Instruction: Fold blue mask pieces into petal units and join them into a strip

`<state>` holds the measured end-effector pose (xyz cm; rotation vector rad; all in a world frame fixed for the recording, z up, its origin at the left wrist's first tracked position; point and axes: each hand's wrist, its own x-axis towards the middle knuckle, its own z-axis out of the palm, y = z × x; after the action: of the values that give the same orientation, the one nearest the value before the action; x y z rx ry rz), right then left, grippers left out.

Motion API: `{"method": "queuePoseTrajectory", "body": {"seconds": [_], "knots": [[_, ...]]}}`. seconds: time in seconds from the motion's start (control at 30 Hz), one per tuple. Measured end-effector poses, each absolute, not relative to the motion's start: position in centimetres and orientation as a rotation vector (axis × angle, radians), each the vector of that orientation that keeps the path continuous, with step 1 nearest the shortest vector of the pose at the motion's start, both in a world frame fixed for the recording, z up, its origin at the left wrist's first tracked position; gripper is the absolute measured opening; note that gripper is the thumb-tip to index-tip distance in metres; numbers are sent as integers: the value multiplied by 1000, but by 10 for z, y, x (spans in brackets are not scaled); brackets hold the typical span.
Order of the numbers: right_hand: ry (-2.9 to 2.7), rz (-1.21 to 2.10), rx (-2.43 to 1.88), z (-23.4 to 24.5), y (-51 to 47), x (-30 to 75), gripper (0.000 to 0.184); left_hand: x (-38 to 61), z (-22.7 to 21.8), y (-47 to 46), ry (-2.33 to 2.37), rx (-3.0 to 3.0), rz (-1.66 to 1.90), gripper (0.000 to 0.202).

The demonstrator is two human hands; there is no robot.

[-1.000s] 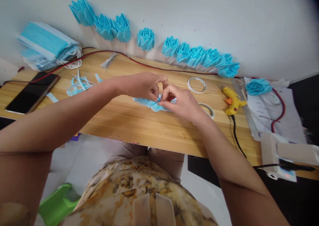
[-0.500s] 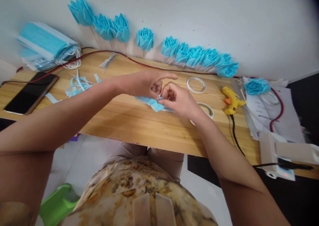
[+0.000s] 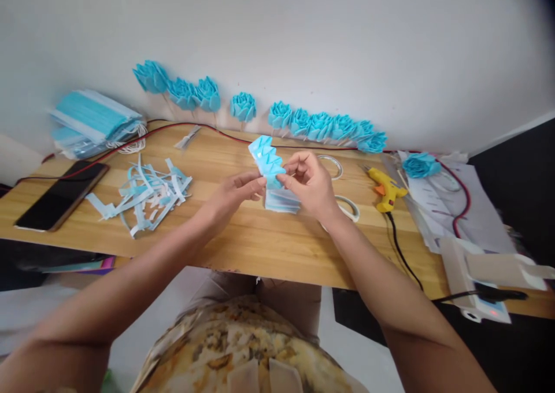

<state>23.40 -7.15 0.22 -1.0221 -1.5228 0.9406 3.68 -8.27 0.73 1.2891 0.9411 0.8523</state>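
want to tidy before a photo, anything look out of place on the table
Two things: scraps lie in a loose tangle beside the phone, and one flower sits on the papers, apart from the row of flowers along the wall. Nothing looks spilled.

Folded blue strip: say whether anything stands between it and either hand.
Nothing visible does: the right hand pinches the folded blue strip at its lower end, with the left hand right at its edge.

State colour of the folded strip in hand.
The folded strip is light blue; head view shows it best.
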Motion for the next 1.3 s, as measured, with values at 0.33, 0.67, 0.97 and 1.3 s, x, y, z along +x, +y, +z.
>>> {"method": "queuePoseTrajectory", "body": {"seconds": [0.33, 0.67, 0.97, 1.3], "knots": [[-1487, 1096, -963, 3, -68, 238, 42, 49, 6, -76, 1108, 1282, 1105, 24], [-1614, 1029, -973, 0, -69, 237, 42, 50, -2, -75, 1035, 1363, 1082, 22], [-1682, 909, -988, -7, -65, 241, 41, 38, -3, -74, 1158, 1350, 1092, 23], [-1593, 432, -958, 6, -65, 253, 42, 13, 16, -73, 1193, 792, 1057, 26]]}}
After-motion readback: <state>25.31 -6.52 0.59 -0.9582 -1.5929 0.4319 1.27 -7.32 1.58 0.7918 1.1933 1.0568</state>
